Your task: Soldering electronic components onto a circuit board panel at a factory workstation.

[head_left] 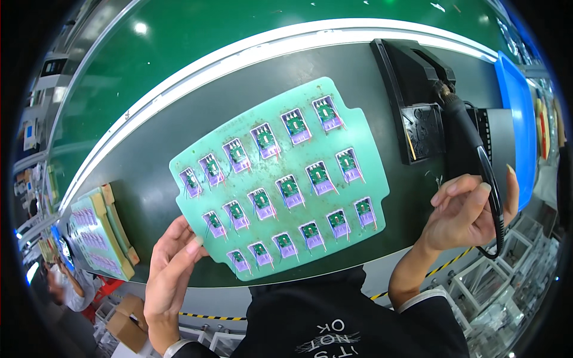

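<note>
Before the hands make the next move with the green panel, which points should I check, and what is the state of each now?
1. Left hand grips the panel at its lower left edge: ok.
2. Panel lies flat on the belt: cannot tell; it looks tilted, the far edge may rest.
3. All pockets hold a small board: ok, none looks empty.
4. Right hand holds the black cable of the tool: ok, fingers loosely around it.
5. Tool tip sits in its black stand: ok.
6. Second panel stack on the left is apart from this panel: ok.
</note>
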The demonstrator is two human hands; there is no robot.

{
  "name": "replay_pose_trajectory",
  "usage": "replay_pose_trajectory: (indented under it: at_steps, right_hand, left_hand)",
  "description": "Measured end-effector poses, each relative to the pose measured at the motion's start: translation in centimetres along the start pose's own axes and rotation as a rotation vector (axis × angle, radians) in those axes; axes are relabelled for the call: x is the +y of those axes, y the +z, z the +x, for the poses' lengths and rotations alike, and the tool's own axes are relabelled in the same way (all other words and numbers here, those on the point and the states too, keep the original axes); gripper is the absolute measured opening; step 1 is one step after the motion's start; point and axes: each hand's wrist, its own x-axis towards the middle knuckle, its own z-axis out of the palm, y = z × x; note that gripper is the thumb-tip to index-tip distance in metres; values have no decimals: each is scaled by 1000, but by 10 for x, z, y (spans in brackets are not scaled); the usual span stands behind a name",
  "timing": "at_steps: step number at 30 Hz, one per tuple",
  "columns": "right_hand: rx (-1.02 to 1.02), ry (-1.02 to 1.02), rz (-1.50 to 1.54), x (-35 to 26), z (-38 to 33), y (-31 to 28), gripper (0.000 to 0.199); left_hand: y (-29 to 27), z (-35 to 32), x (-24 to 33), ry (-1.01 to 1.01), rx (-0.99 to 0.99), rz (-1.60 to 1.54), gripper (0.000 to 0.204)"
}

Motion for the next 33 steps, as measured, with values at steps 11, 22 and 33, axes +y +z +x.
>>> replay_pose_trajectory:
  at_steps: [11, 22, 33]
  right_hand:
    - [-19, -60, -106, 5, -4, -3, 42]
    - [-27, -48, -97, 4, 2, 4, 50]
    - [36, -19, -194, 2, -4, 6, 62]
  left_hand:
    - [1, 0, 1, -73, 5, -1, 40]
    - [-11, -3, -11, 83, -2, 72, 35]
    - [7, -11, -25, -27, 94, 40, 46]
